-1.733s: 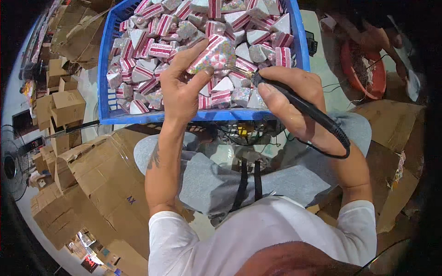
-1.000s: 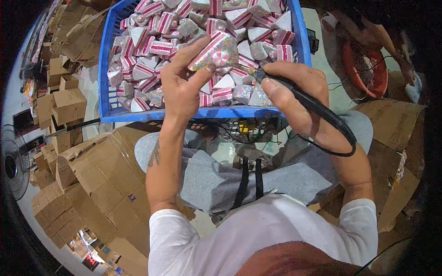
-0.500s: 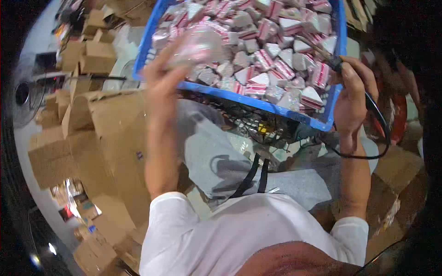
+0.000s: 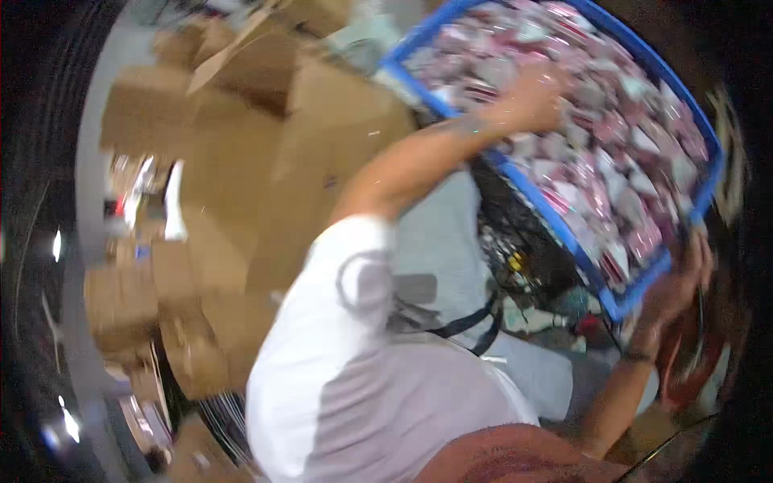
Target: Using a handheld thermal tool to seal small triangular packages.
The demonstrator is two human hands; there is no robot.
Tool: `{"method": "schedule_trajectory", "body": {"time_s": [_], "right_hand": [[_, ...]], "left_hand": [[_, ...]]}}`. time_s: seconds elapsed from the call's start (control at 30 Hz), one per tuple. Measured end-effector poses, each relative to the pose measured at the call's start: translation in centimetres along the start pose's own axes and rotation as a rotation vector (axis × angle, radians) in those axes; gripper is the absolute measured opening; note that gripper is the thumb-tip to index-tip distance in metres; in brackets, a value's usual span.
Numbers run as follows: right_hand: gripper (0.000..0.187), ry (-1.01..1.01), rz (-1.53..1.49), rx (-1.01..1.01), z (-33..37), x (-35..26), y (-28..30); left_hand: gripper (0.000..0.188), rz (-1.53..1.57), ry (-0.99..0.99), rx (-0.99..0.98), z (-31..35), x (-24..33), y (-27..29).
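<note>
Both hands have moved: my left hand (image 4: 541, 101) over cake-slice pieces (image 4: 615, 263) inside the blue crate's (image 4: 622, 304) near edge, right hand (image 4: 678, 278) by its near-right corner. I can't tell either grip; haste could spill pieces.

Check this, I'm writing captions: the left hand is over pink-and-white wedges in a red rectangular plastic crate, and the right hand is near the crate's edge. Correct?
The crate isn't red: the head view shows a blue rectangular plastic crate, with the left hand over its pink-and-white wedges and the right hand near its edge.
</note>
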State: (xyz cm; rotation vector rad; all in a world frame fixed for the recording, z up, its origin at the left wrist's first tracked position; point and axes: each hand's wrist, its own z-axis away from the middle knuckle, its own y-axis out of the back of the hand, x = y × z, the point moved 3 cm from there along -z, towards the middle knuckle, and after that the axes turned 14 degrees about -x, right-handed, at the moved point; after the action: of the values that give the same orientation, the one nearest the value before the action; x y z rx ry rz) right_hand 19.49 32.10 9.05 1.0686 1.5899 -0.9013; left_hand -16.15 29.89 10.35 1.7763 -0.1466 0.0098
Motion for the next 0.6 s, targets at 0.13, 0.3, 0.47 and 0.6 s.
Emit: {"method": "schedule_trajectory", "body": {"time_s": [0.13, 0.3, 0.47, 0.6], "right_hand": [[0.035, 0.357, 0.42, -0.145, -0.7, -0.8, 0.2], [0.037, 0.413, 0.676, -0.13, -0.5, -0.2, -0.1], [0.055, -0.008, 0.347, -0.135, -1.1, 0.2, 3.0], [0.057, 0.254, 0.405, -0.184, -2.6, 2.2, -0.9]], "left_hand": [[0.036, -0.288, -0.126, -0.098, -3.3, -5.4, -13.3], [0.039, -0.168, 0.071, -0.29, -2.0, -5.4, -15.0], [0.058, 0.912, 0.307, -0.168, -7.5, 1.8, -4.3], [0.057, 1.228, 0.138, 0.027, -5.0, 7.2, -1.4]]}}
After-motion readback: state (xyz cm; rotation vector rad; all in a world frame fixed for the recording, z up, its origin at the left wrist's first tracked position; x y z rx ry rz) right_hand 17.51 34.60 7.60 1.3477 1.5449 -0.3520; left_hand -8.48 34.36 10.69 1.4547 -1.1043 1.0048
